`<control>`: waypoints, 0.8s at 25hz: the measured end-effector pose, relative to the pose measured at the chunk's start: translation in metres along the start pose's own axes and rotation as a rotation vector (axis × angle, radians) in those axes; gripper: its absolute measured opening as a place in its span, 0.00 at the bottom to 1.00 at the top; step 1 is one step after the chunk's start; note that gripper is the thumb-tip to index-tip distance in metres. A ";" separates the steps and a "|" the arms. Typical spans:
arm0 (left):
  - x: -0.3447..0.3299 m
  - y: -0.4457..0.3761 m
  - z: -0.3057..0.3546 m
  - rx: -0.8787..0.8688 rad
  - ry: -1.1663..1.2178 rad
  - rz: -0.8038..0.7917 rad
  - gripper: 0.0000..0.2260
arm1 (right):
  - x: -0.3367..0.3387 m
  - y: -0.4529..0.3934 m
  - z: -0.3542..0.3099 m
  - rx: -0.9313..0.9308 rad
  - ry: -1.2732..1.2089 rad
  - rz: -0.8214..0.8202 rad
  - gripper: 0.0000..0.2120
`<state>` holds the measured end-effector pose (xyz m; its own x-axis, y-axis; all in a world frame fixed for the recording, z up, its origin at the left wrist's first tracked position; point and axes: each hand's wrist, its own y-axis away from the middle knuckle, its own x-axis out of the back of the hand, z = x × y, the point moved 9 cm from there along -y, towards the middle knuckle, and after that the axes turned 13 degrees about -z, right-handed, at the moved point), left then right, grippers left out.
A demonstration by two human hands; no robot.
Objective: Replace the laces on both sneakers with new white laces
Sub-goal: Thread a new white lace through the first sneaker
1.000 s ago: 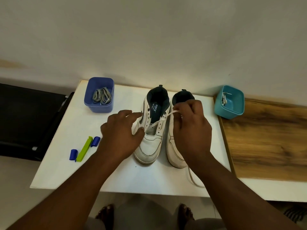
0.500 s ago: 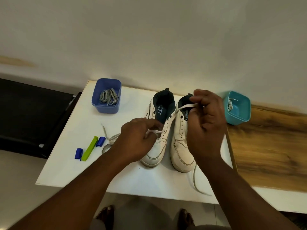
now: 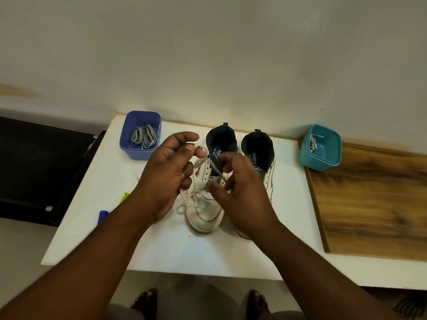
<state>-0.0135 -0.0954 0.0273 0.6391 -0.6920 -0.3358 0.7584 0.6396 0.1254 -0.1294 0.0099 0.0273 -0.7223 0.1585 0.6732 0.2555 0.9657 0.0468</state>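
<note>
Two white sneakers with dark linings stand side by side, toes toward me, on the white table [image 3: 175, 255]. A white lace [image 3: 213, 168] crosses the left sneaker [image 3: 204, 218]. My left hand [image 3: 166, 179] pinches one end of it above the shoe's left side. My right hand [image 3: 240, 190] pinches the lace lower down over the eyelets and covers much of the right sneaker [image 3: 265, 167]. A loose loop of lace lies over the left shoe's toe.
A blue tub [image 3: 129, 148] at the back left holds grey laces [image 3: 144, 135]. A teal tub [image 3: 323, 160] at the back right holds a white lace. A green and blue clip [image 3: 104, 215] lies left, partly behind my forearm. A wooden board [image 3: 374, 204] lies to the right.
My right hand came down from above the right sneaker to the left sneaker's eyelets. My left hand rose and moved back, drawing the lace end up. The camera tilted.
</note>
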 end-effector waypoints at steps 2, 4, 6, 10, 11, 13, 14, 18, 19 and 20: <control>-0.005 0.001 0.004 -0.013 -0.015 -0.044 0.13 | -0.005 -0.005 0.023 -0.134 0.181 -0.041 0.17; 0.005 0.000 0.008 -0.076 0.103 0.024 0.16 | -0.006 -0.005 0.030 -0.147 0.286 -0.043 0.05; 0.035 0.004 0.005 -0.118 0.233 0.265 0.17 | 0.010 -0.002 0.033 -0.148 0.245 0.115 0.06; 0.074 0.026 -0.009 0.177 -0.459 0.641 0.12 | 0.059 0.010 0.010 0.000 -0.028 0.437 0.06; 0.064 0.024 -0.009 0.222 -0.745 0.567 0.11 | 0.059 0.009 -0.002 0.069 0.030 0.424 0.08; 0.020 0.011 -0.003 0.015 -1.058 0.249 0.18 | 0.041 0.002 -0.022 0.155 0.279 0.299 0.10; -0.002 0.006 -0.003 -0.084 -1.114 0.075 0.22 | 0.029 -0.001 -0.026 0.179 0.362 0.222 0.10; -0.006 0.003 -0.005 -0.142 -1.033 -0.038 0.16 | 0.016 -0.005 -0.010 0.156 0.314 0.093 0.09; 0.013 0.005 0.002 -0.154 -0.950 0.103 0.13 | 0.020 -0.005 -0.001 0.113 0.262 0.105 0.09; 0.035 0.011 0.010 -0.160 -0.874 0.277 0.11 | 0.027 -0.006 0.008 0.061 0.225 0.129 0.08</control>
<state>0.0181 -0.1159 0.0263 0.7137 -0.4721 0.5175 0.5789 0.8134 -0.0564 -0.1552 0.0099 0.0392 -0.5232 0.2379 0.8183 0.2924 0.9521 -0.0898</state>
